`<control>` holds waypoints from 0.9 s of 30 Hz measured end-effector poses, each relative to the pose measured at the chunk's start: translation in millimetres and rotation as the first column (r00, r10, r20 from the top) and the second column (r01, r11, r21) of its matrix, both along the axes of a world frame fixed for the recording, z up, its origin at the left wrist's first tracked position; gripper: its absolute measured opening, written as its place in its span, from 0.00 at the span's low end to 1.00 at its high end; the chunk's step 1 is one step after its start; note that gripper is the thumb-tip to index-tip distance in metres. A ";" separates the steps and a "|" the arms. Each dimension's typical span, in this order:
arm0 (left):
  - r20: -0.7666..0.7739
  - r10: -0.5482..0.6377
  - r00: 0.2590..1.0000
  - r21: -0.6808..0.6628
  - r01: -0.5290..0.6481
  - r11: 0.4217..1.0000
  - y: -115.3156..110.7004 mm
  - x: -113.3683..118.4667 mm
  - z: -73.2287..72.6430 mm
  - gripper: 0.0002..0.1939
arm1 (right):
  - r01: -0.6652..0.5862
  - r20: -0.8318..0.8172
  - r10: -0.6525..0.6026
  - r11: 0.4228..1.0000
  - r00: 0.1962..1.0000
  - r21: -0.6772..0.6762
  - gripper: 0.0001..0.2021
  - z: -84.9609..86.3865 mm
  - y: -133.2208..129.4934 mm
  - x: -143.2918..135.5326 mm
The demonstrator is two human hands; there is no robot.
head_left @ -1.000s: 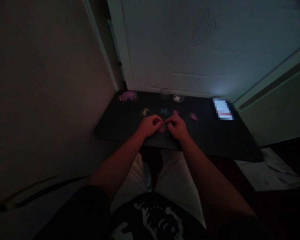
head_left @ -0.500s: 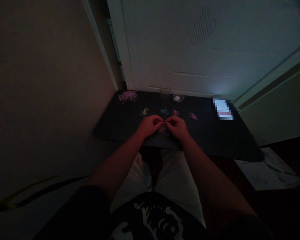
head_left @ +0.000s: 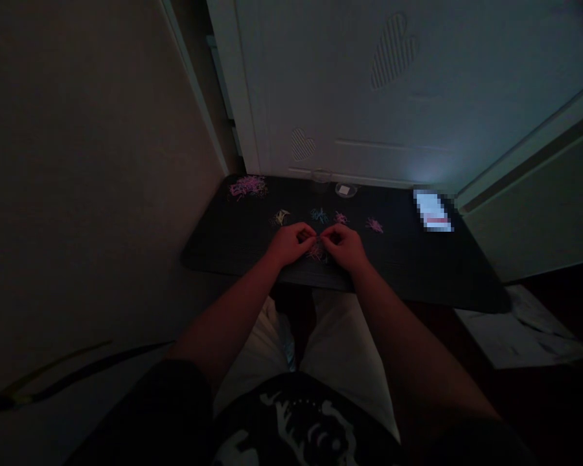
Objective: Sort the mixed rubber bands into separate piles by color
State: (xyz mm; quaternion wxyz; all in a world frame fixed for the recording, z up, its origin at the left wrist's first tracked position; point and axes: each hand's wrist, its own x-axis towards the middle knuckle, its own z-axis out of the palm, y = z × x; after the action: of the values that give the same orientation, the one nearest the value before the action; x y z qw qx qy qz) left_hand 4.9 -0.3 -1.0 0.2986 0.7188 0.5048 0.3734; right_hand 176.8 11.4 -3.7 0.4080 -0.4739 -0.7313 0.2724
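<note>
My left hand (head_left: pixel 293 243) and my right hand (head_left: pixel 343 244) meet almost fingertip to fingertip over a dark table (head_left: pixel 228 243). Both are closed in a pinch; whatever is between the fingers is too small to make out. Just below the fingertips lies a pile of thin pale pink pieces (head_left: pixel 317 252). Beyond the hands are small piles of yellowish pieces (head_left: pixel 280 217), blue pieces (head_left: pixel 319 215) and pink pieces (head_left: pixel 341 218). Another pink pile (head_left: pixel 374 225) lies to the right.
A larger pink and purple pile (head_left: pixel 249 187) sits at the back left. A clear container (head_left: pixel 321 181) and a round lid (head_left: pixel 346 189) stand near the white panel (head_left: pixel 320 77). A lit, pixelated device (head_left: pixel 433 210) lies at the right. Papers (head_left: pixel 519 330) are on the floor.
The fingertips have shifted very slightly apart. Otherwise the hands and piles look the same.
</note>
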 end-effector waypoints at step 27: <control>-0.053 0.027 0.998 0.042 -0.025 0.999 -1.1 -0.6 4.7 0.07 | 0.047 -0.044 -0.048 0.999 0.998 -0.024 0.05 -2.2 2.7 1.4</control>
State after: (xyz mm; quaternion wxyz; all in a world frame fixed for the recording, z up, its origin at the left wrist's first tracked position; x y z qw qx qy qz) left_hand 4.3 -1.4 3.7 0.2652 0.7278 0.5142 0.3682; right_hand 178.2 14.1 -5.9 0.4248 -0.4898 -0.7073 0.2816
